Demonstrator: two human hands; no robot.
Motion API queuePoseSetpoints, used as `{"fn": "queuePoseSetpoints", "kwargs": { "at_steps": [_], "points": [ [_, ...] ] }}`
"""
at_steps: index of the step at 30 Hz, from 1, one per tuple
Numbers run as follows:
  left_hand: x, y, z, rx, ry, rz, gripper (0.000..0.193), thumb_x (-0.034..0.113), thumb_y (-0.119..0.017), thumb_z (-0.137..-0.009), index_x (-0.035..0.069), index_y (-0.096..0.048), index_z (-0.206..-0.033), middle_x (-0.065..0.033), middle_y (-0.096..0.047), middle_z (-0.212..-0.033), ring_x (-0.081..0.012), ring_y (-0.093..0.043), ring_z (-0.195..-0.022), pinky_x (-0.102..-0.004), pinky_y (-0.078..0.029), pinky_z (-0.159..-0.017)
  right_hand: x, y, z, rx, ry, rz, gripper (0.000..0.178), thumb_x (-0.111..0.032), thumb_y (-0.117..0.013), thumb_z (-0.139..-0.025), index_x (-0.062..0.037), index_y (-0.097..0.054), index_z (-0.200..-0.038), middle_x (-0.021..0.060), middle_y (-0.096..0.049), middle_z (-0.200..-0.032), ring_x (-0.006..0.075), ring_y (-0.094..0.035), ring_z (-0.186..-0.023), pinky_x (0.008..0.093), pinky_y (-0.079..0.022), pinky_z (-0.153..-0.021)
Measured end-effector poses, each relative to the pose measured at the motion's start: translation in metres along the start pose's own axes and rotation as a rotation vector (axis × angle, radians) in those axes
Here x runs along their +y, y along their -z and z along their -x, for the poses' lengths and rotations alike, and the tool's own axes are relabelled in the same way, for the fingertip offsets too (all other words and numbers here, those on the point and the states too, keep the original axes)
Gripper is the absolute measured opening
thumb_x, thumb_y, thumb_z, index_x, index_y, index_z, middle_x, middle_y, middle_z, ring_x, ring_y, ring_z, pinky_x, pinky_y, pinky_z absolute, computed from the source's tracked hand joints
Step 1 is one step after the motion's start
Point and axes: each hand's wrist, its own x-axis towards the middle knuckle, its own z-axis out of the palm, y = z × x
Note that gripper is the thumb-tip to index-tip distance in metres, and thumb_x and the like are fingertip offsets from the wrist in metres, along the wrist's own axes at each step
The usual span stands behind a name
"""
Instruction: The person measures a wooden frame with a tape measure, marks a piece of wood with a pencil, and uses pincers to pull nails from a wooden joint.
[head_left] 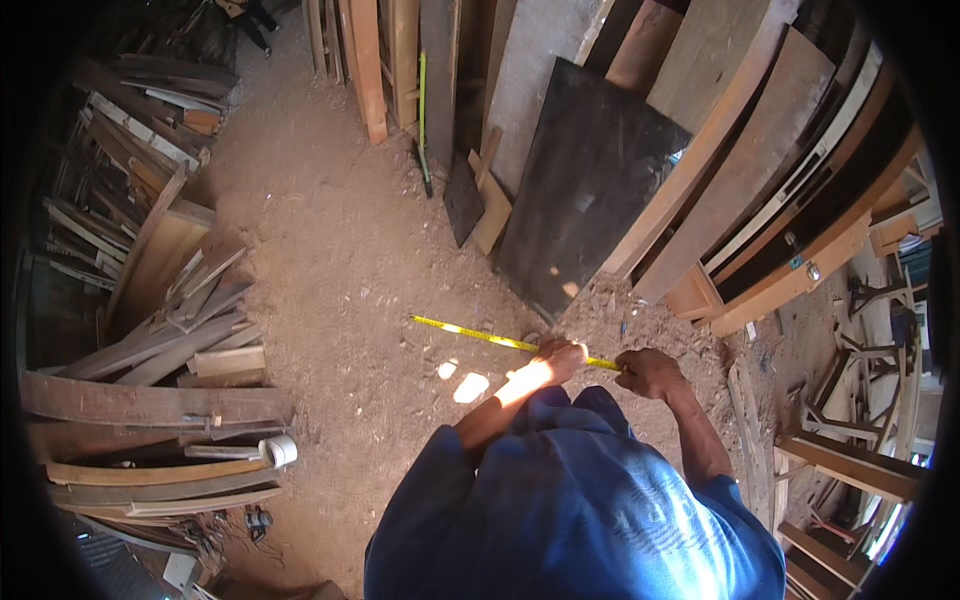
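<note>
A yellow tape measure (475,333) is drawn out in front of me, its blade running leftward over the dirt floor to a free end. My left hand (562,360) is closed around the blade, with bright sunlight on the wrist. Farther right, my right hand (652,373) is closed at the other end of the tape. Its fingers hide the case, if that is what they grip. Between my two hands a short stretch of blade shows. Just beyond them, the lower corner of a dark flat panel (595,180) rests on the ground.
Tall boards (735,150) lean along the far and right sides. A green-handled tool (422,115) stands among them. Stacked scrap wood (190,330) fills the left, with a white cylinder (278,451) on it. Wooden frames (850,465) stand at right. A person's legs (257,28) show far off.
</note>
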Motion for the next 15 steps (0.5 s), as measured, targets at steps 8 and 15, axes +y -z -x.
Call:
{"fn": "queuePoseSetpoints", "kwargs": {
  "at_steps": [8, 15],
  "points": [
    [-0.069, 0.126, -0.093, 0.231, 0.193, 0.079, 0.034, 0.032, -0.061, -0.09, 0.014, -0.063, -0.119, -0.013, -0.058, -0.129, -0.0306, -0.05, -0.126, -0.048, -0.037, -0.104, 0.042, 0.13, -0.054, 0.065, -0.106, 0.187, 0.031, -0.035, -0.062, -0.079, -0.0141, -0.071, -0.1, 0.0142, -0.071, -0.096, 0.0329, -0.066, -0.097, 0.0461, -0.052, -0.085],
    [-0.003, 0.262, -0.276, 0.709, 0.0, 0.04, 0.067, 0.035, -0.063, -0.09, 0.002, -0.04, -0.144, -0.0234, -0.032, -0.153, -0.0381, -0.026, -0.144, -0.0487, -0.022, -0.119, 0.029, 0.174, -0.167, 0.003, -0.02, 0.505, 0.038, -0.037, -0.062, -0.08, -0.0076, -0.07, -0.103, 0.016, -0.07, -0.102, 0.0322, -0.068, -0.096, 0.0458, -0.053, -0.085]
  ]
}}
